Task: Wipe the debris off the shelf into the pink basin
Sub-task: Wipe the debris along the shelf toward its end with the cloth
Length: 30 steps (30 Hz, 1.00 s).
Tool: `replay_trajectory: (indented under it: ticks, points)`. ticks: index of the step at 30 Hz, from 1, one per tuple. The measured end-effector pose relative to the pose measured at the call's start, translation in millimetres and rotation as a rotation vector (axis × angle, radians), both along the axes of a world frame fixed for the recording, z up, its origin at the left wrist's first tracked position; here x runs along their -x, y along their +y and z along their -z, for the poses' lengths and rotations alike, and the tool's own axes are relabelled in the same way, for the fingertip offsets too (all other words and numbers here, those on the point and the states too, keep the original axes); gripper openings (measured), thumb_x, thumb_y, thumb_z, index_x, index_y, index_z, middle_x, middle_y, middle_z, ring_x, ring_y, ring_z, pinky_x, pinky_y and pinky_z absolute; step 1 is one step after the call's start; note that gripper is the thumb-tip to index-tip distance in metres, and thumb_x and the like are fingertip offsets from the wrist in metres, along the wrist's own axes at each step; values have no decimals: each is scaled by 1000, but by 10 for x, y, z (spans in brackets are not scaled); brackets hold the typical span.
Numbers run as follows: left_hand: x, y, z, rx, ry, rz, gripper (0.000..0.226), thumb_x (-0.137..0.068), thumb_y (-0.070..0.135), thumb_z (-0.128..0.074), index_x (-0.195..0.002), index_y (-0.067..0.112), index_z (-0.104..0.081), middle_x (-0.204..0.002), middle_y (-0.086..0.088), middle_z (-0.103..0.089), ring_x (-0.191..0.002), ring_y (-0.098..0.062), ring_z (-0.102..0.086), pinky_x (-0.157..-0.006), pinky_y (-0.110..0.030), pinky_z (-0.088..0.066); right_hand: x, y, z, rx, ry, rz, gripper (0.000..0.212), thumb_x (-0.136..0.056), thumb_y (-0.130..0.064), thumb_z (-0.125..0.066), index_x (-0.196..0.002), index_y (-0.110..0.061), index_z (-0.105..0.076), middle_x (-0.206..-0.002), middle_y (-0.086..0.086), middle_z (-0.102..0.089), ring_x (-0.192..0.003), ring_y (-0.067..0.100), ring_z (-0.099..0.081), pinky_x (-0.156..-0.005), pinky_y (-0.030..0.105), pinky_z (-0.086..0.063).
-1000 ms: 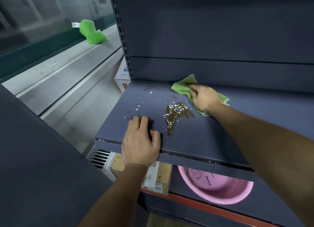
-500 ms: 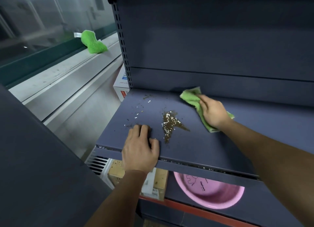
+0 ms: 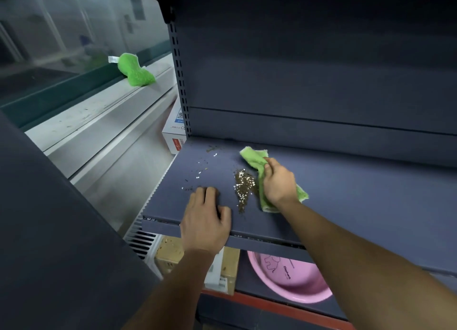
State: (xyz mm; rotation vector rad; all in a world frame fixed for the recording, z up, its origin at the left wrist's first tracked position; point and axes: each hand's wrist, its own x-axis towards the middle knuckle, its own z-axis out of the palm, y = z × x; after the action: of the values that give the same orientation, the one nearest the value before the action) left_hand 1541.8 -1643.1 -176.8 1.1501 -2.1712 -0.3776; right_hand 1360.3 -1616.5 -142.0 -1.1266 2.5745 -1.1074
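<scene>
A heap of brown and white debris (image 3: pixel 243 187) lies near the front of the grey shelf (image 3: pixel 358 206), with loose specks scattered toward ten o'clock. At its three o'clock side the right hand (image 3: pixel 278 182) presses a green cloth (image 3: pixel 254 157) flat, fingers curled onto it, while the left hand (image 3: pixel 205 222) rests at eight o'clock on the shelf's front edge, fingers loosely spread and holding nothing. The pink basin (image 3: pixel 291 277) sits on the level below, at six o'clock from the heap
</scene>
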Motion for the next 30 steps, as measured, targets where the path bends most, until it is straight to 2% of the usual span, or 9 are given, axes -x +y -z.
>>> replay_trajectory:
  ticks: [4,8,13,16,18,20,22,26,30]
  points:
    - [-76,-30,-77,-78,54,71,19,-88,21,-50,-107,18,-51,-109,-1,-50,-100,-21,-50,-85,-40,-48,17,272,-13,-52,106,132,36,-98,-19,-34,-129,-17,-54,-119,23,-63,-107,43,-59,-88,43,-47]
    - [-306,-173,-82,-17,30,24,22,-88,18,-54,-110,17,-54,-110,-2,-54,-102,-20,-51,-92,-39,-46,-222,240,91,-109,123,172,40,-94,-17,-36,-131,-19,-52,-140,16,-51,-127,37,-49,-107,41,-37]
    - [-557,-465,-94,-5,28,-105,25,-87,18,-47,-111,12,-54,-107,-10,-55,-98,-29,-54,-87,-43,-46,-749,-94,101,-63,51,201,43,-93,-15,-38,-134,-21,-49,-148,12,-43,-140,26,-35,-117,34,-24]
    - [-579,-546,-101,-46,42,-122,26,-87,14,-52,-113,11,-53,-110,-11,-54,-97,-30,-55,-85,-42,-46,-950,-305,81,-25,10,208,42,-93,-15,-38,-134,-20,-49,-148,10,-44,-141,24,-33,-117,33,-22]
    - [-584,-566,-85,-57,47,-127,27,-87,14,-51,-114,12,-53,-110,-11,-54,-97,-31,-55,-84,-43,-46,-1020,-359,69,4,13,201,41,-93,-13,-38,-132,-18,-50,-141,11,-51,-136,27,-42,-113,35,-30]
    - [-592,-585,-95,-64,56,-113,28,-87,16,-50,-114,12,-52,-111,-10,-53,-97,-31,-55,-84,-43,-45,-980,-334,27,66,10,219,40,-95,-13,-37,-131,-18,-51,-128,15,-61,-119,35,-55,-98,38,-43]
    - [-577,-622,-141,-60,76,-100,26,-87,16,-51,-113,12,-52,-110,-10,-53,-97,-30,-55,-83,-42,-44,-824,-288,-39,121,17,251,38,-97,-16,-35,-131,-20,-51,-121,18,-64,-108,41,-59,-86,41,-46]
    - [-524,-648,-198,-74,103,-100,28,-89,20,-52,-116,13,-52,-115,-8,-54,-101,-27,-55,-85,-39,-44,-307,-385,-172,156,115,199,33,-98,-16,-36,-125,-17,-55,-117,23,-64,-105,44,-58,-85,41,-45]
    - [-487,-617,-112,-68,112,-118,28,-90,25,-49,-117,18,-49,-119,-3,-52,-95,-25,-57,-76,-37,-48,114,-615,-77,92,174,47,30,-96,-16,-37,-117,-12,-58,-115,25,-64,-105,45,-57,-85,41,-45]
